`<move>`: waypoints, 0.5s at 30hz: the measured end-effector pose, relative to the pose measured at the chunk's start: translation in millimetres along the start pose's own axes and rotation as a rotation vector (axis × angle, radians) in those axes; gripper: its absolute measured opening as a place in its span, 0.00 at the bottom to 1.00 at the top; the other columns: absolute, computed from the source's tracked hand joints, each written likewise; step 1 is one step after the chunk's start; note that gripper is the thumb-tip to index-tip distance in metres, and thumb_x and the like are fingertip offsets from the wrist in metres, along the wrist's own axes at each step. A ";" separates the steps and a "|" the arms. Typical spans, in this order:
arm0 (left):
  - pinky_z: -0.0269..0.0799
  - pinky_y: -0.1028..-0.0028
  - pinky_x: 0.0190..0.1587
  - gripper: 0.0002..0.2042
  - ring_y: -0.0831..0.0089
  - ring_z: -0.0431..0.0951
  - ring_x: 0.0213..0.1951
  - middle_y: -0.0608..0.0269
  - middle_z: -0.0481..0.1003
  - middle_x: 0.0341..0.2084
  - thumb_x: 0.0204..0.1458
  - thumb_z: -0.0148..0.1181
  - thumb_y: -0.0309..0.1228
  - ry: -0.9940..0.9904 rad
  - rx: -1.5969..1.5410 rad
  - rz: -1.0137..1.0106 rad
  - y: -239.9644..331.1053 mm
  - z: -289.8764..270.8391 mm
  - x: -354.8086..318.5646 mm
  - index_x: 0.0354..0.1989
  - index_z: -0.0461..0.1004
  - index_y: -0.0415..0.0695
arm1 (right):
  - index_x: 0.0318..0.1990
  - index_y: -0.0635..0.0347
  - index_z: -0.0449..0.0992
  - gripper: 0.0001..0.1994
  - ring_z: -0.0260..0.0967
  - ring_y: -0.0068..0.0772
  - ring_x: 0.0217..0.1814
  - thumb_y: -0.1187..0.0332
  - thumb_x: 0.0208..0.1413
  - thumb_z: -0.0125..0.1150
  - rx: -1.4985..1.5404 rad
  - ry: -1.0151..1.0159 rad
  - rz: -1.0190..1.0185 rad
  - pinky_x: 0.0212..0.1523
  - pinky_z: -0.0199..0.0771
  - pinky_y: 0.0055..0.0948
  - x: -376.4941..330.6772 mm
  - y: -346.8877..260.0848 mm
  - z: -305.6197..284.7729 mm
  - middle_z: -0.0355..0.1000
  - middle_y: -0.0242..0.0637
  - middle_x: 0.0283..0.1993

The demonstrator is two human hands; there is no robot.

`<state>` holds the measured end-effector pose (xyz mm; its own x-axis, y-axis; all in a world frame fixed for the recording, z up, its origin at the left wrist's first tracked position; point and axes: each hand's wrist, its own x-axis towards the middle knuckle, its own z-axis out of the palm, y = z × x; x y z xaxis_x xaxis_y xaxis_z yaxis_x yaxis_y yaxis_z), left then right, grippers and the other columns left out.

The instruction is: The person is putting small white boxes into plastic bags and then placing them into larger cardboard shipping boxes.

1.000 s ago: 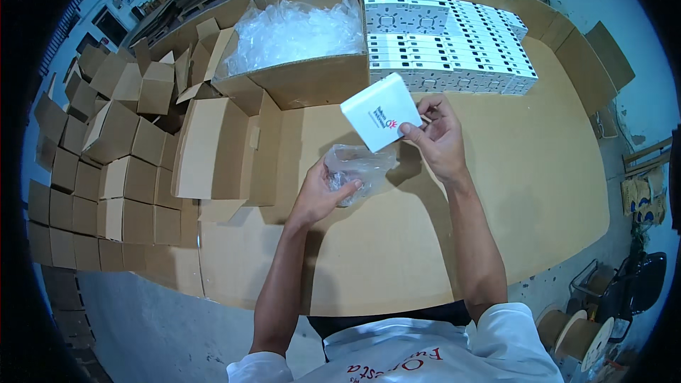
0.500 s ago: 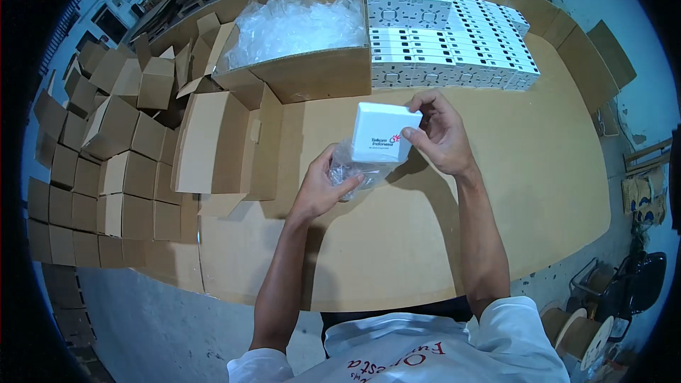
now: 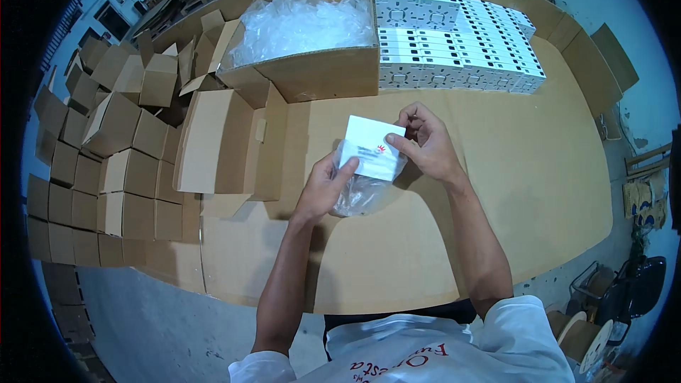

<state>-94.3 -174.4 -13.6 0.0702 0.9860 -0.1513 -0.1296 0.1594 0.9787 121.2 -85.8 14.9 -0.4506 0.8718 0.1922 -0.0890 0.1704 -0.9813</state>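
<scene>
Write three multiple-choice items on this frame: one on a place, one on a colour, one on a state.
1. Where is the big open carton of clear bags?
A. at the far side of the table, left of the white stacks
B. on the floor
C. by the person's chest

2. What colour is the small box in the hands?
A. brown
B. white
C. black

3. How is the small box held?
A. lying alone on the table
B. left hand only
C. both hands, over a clear bag

Key: 1 A, it sits beside the white stacks; 2 B, its faces are white; 3 C, the right hand grips it too.
</scene>
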 end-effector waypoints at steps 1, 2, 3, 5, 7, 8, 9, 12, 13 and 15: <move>0.68 0.69 0.57 0.19 0.74 0.74 0.52 0.60 0.76 0.49 0.61 0.60 0.31 0.001 -0.002 0.001 0.0 -0.5 -1.0 0.58 0.69 0.35 | 0.39 0.60 0.68 0.13 0.66 0.17 0.33 0.73 0.52 0.69 -0.029 -0.007 0.009 0.34 0.68 0.21 -0.4 1.6 1.7 0.68 0.26 0.31; 0.70 0.70 0.55 0.17 0.76 0.74 0.49 0.61 0.77 0.47 0.63 0.58 0.33 0.017 0.004 0.012 0.8 0.0 -2.4 0.56 0.71 0.36 | 0.38 0.60 0.68 0.12 0.65 0.16 0.32 0.72 0.53 0.69 -0.057 -0.015 0.019 0.33 0.67 0.20 -0.7 3.6 3.4 0.68 0.26 0.30; 0.71 0.71 0.53 0.16 0.78 0.75 0.47 0.62 0.77 0.45 0.65 0.55 0.36 0.034 0.009 0.023 0.9 -0.3 -3.6 0.54 0.72 0.36 | 0.38 0.60 0.68 0.12 0.65 0.16 0.32 0.72 0.53 0.69 -0.058 -0.016 0.019 0.33 0.67 0.20 -0.9 8.2 4.4 0.68 0.26 0.30; 0.71 0.72 0.52 0.16 0.78 0.75 0.47 0.62 0.78 0.45 0.64 0.56 0.36 0.029 0.007 0.015 1.0 -1.3 -5.4 0.53 0.73 0.37 | 0.39 0.60 0.69 0.13 0.66 0.16 0.33 0.69 0.53 0.70 -0.049 -0.099 0.066 0.33 0.68 0.19 -1.2 11.9 6.1 0.69 0.28 0.33; 0.71 0.73 0.51 0.17 0.79 0.75 0.47 0.62 0.78 0.44 0.64 0.56 0.37 0.027 0.009 0.007 -0.5 -2.9 -7.6 0.53 0.73 0.37 | 0.41 0.61 0.69 0.15 0.67 0.17 0.34 0.69 0.53 0.70 0.019 -0.111 0.097 0.33 0.69 0.20 -3.6 10.4 11.5 0.70 0.29 0.34; 0.72 0.73 0.51 0.16 0.79 0.75 0.46 0.63 0.78 0.44 0.64 0.56 0.37 0.078 -0.056 -0.001 -2.9 -3.5 -8.5 0.53 0.72 0.37 | 0.43 0.61 0.69 0.16 0.69 0.18 0.34 0.69 0.54 0.71 0.088 -0.124 0.129 0.32 0.71 0.21 -5.1 7.7 15.8 0.71 0.30 0.36; 0.72 0.73 0.50 0.16 0.79 0.75 0.46 0.63 0.78 0.43 0.64 0.56 0.37 0.127 -0.121 -0.008 -5.1 -4.7 -9.4 0.53 0.72 0.38 | 0.43 0.61 0.69 0.16 0.69 0.18 0.34 0.69 0.54 0.71 0.090 -0.127 0.127 0.32 0.71 0.21 -7.7 4.4 19.3 0.71 0.30 0.36; 0.72 0.73 0.50 0.16 0.79 0.75 0.46 0.63 0.77 0.43 0.65 0.55 0.37 0.181 -0.221 0.062 -7.3 -6.4 -10.4 0.53 0.71 0.38 | 0.50 0.61 0.66 0.20 0.71 0.20 0.34 0.71 0.54 0.70 0.105 -0.076 0.214 0.31 0.72 0.22 -15.0 -8.9 24.2 0.72 0.34 0.39; 0.72 0.73 0.50 0.16 0.79 0.75 0.46 0.63 0.77 0.43 0.65 0.55 0.37 0.183 -0.218 0.065 -9.5 -8.1 -10.1 0.53 0.71 0.38 | 0.52 0.61 0.64 0.22 0.71 0.20 0.34 0.72 0.54 0.69 0.115 -0.088 0.328 0.31 0.73 0.23 -15.6 -12.2 25.7 0.73 0.35 0.39; 0.71 0.73 0.51 0.17 0.78 0.75 0.46 0.63 0.76 0.43 0.65 0.54 0.38 0.200 -0.143 0.088 -12.6 -11.5 -9.5 0.55 0.69 0.39 | 0.54 0.61 0.62 0.24 0.72 0.21 0.34 0.73 0.54 0.69 0.127 -0.104 0.440 0.30 0.73 0.23 -15.6 -7.9 30.4 0.74 0.37 0.39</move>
<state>-104.7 -185.2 -26.1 -0.1422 0.9843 -0.1050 -0.2662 0.0642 0.9618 102.0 -114.7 19.7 -0.5559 0.7968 -0.2366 0.0257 -0.2680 -0.9631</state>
